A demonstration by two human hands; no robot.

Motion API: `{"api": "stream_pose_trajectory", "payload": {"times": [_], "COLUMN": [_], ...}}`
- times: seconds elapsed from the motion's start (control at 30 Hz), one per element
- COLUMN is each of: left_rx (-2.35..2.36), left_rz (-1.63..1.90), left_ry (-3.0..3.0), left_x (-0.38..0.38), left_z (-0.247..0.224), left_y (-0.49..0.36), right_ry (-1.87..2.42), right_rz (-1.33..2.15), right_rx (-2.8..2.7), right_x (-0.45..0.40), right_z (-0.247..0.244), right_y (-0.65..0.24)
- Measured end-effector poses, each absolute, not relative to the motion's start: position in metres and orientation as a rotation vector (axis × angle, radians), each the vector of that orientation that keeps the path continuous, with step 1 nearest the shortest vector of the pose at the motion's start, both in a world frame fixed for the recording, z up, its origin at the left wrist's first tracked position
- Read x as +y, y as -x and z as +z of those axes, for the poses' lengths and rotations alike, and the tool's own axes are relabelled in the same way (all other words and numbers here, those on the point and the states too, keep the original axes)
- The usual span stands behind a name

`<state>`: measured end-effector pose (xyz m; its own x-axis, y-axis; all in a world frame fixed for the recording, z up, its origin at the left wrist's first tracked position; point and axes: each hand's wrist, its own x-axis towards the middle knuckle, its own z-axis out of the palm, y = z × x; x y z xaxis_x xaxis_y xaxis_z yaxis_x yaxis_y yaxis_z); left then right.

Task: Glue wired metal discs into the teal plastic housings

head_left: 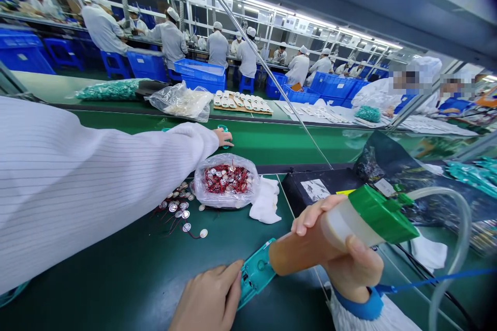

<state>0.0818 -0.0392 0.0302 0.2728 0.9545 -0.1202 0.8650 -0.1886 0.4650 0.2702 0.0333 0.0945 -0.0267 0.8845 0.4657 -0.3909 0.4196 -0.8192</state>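
My left hand (212,295) is closed on the near end of a teal plastic casing (254,279), pinned at the thumb and fingers just above the green table. The casing's hollow inside faces up and shows a round feature and small fittings. Wrapped round a glue dispensing syringe (305,245) is my right hand (355,266). The syringe is tilted, filled with amber fluid, and has a green cap (380,214) joined to a clear hose (466,222). Its lower end is over the casing's far end; the tip is hidden. A blue strap circles my right wrist.
A co-worker's sleeve (116,176) crosses from the left, its hand (224,137) on a teal piece on the green belt (279,145). A plastic bag (252,170) holds red-wired discs; loose discs (186,214) lie beside it. White cloth (266,201) and a black box (310,189) stand nearby.
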Motion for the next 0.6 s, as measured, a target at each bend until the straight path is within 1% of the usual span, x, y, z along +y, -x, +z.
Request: {"api": "stream_pose_trajectory", "payload": {"times": [0.6], "left_rx": [1.650], "left_rz": [0.234], "left_ry": [-2.087], "left_x": [-0.0405], "left_z": [0.0328], "left_y": [-0.0816], "right_ry": [0.546], "right_rz": [1.084], "right_rx": [-1.139], "right_x": [0.0356], "right_z": [0.0922], "right_y": [-0.2719]}}
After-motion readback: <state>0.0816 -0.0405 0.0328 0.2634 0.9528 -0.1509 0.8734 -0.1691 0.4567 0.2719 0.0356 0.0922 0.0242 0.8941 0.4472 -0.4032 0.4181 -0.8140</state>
